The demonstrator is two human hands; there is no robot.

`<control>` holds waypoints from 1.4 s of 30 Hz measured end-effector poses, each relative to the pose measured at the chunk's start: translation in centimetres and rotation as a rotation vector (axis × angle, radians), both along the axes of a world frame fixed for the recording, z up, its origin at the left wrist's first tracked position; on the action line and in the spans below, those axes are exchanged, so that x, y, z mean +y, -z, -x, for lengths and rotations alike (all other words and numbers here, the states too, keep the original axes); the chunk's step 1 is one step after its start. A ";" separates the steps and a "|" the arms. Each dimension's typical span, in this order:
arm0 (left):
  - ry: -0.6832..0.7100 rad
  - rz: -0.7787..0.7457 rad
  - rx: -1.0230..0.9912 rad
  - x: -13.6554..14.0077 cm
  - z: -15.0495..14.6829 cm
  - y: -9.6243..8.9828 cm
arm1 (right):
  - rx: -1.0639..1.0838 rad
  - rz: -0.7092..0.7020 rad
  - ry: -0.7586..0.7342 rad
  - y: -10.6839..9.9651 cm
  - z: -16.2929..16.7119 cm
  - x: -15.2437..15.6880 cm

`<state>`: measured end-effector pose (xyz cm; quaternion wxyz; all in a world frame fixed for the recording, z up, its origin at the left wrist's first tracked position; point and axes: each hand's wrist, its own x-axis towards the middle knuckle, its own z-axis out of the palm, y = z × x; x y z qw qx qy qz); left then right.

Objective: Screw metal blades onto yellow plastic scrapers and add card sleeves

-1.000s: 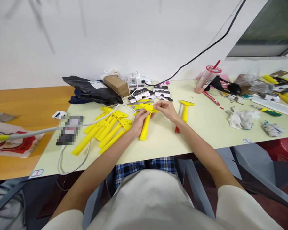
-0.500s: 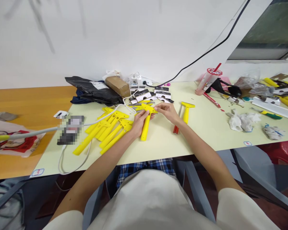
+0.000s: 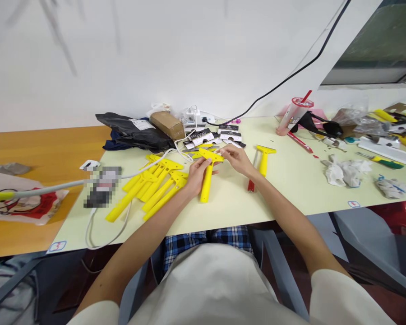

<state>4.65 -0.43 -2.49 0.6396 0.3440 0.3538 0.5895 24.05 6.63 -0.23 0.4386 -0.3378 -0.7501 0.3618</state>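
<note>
My left hand point(image 3: 197, 175) is closed around the neck of a yellow scraper point(image 3: 206, 183), its handle pointing down toward me. At the right end of the scraper's head, my right hand point(image 3: 236, 158) is closed in a pinch; what sits between its fingertips is too small to make out. Several yellow scrapers point(image 3: 159, 180) lie in a pile to the left. Right of my hands rest another yellow scraper point(image 3: 263, 162) and a screwdriver with a red handle point(image 3: 251, 185), partly hidden by my right forearm. Behind the held scraper are black-and-white cards point(image 3: 203, 136).
A white cable point(image 3: 145, 169) runs over the pile. At the back stand a black bag point(image 3: 135, 131), a cardboard box point(image 3: 168, 124) and a power strip point(image 3: 198, 118). To the right are a cup with a straw point(image 3: 292, 117), crumpled tissues point(image 3: 347, 171) and a green-and-yellow knife point(image 3: 385, 162).
The view has shifted slightly. My right fingertips have drawn a little away from the scraper's head, while my left hand keeps its hold.
</note>
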 end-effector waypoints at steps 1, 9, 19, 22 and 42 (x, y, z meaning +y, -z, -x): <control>-0.002 -0.009 0.012 -0.1 0.1 -0.3 | -0.001 0.005 0.025 0.0 0.0 0.1; -0.038 -0.024 0.032 -0.5 0.8 -1.9 | -0.470 -0.137 0.132 2.0 -1.2 1.2; -0.166 0.031 -0.146 0.2 2.0 -2.5 | -0.575 -0.268 -0.012 2.2 -0.1 4.5; -0.191 0.045 -0.179 0.6 2.3 -2.2 | -0.614 -0.367 -0.191 1.6 1.2 5.5; -0.100 0.095 -0.065 0.6 1.7 -1.2 | -0.295 -0.332 0.130 0.8 2.4 3.0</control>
